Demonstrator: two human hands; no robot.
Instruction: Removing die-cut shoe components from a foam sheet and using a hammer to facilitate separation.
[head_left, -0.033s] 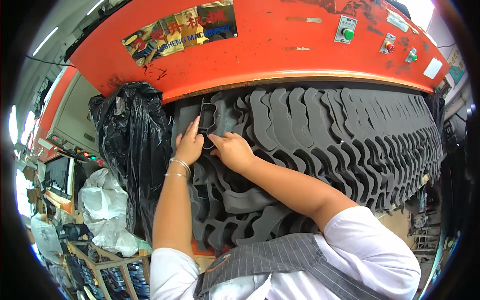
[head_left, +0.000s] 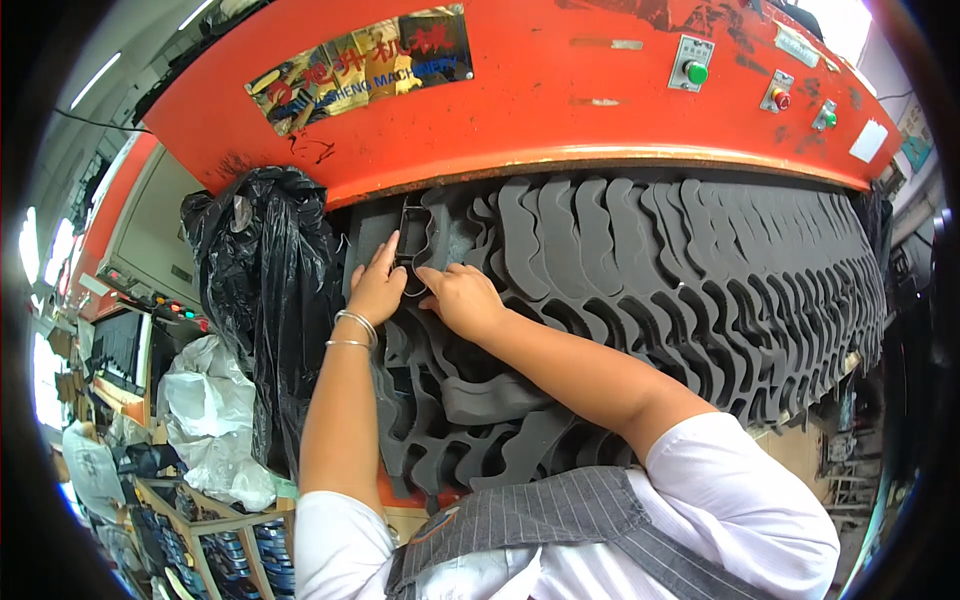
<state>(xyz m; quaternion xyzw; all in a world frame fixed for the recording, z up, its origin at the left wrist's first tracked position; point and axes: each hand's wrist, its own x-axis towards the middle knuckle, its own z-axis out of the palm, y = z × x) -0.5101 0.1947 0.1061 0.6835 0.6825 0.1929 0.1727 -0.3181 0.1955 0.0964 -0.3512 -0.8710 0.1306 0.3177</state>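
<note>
A thin metal cutting die (head_left: 425,232) with a curved, narrow outline stands on dark grey foam sheet (head_left: 377,230). My left hand (head_left: 378,290) holds its left side, fingers stretched along the edge and thumb turned inward. At the near right end of the die, my right hand (head_left: 465,302) grips the rim with thumb and index finger, the other fingers curled in. Part of the die's near end is hidden behind the hands. To the right spread several curved strips of cut foam (head_left: 590,235), with curved holes between them.
A red machine beam (head_left: 560,110) with buttons spans the far side, just beyond the foam. Black plastic sheeting (head_left: 285,300) hangs at the left, near a pale plastic bag (head_left: 210,400). A wooden rack (head_left: 215,525) stands lower left. A loose foam piece (head_left: 490,400) lies before my right forearm.
</note>
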